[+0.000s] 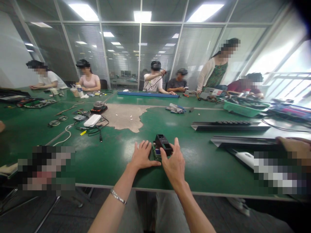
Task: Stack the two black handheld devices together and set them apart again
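Note:
On the green table in front of me lies a black plastic housing [162, 141], with cutouts in its top and a green circuit board [156, 152] along its left side. My left hand [143, 156] rests beside the board with its fingers spread and holds nothing. My right hand [175, 161] is at the near right of the housing, its thumb at the near end and its other fingers along the right side, closed about it. The palm and thumb hide the near right part of the housing.
A white device [92, 120] with black cables and a bare beige patch [123, 116] lie ahead to the left. Dark metal profiles [230, 126] are on the right, near a green basket [245, 109]. Several people sit across the table [116, 168]; others are close at both sides.

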Motion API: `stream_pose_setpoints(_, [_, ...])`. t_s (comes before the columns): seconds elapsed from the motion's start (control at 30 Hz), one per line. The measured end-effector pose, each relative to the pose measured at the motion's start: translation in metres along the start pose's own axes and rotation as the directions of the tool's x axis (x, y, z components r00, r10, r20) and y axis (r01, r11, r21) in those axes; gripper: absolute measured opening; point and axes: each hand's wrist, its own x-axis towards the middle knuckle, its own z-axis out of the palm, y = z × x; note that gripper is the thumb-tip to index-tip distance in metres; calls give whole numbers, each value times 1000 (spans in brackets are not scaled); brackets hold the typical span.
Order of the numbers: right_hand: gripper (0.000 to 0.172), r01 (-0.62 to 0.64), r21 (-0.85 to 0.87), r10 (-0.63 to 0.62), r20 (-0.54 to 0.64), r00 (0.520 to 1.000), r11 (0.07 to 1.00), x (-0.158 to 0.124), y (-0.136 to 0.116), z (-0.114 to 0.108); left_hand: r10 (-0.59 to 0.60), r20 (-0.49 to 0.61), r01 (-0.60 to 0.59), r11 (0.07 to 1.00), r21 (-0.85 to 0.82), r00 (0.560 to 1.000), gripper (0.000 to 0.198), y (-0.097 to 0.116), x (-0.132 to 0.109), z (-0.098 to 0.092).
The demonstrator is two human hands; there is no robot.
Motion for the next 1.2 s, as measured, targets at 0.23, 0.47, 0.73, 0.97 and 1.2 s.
stream_pose_setpoints(0.23, [82, 16, -4, -16, 32, 999, 1000, -3, -10, 4, 10, 2, -10, 1000, -1, 1000, 108, 0, 0, -2])
stream_pose_setpoints(0.47, [81, 22, -61, -21, 28, 999, 998, -7, -16, 11, 8, 3, -8, 1000, 8, 1000, 98, 0, -1, -1])
stream_pose_setpoints(0.73, [82, -4, -116, 10, 55, 998, 993, -13, -19, 16, 13, 2, -13, 1000, 4, 1000, 97, -3, 1, 3])
stream_pose_setpoints(0.97, [81, -22, -133, 31, 69, 997, 991, -21, -13, 18, 6, 24, -7, 1000, 6, 1000, 97, -5, 2, 5])
stream_pose_setpoints(1.2, [81, -11, -155, 25, 92, 995, 988, -28, -10, 22, -7, 35, 7, 1000, 14, 999, 100, -5, 3, 7])
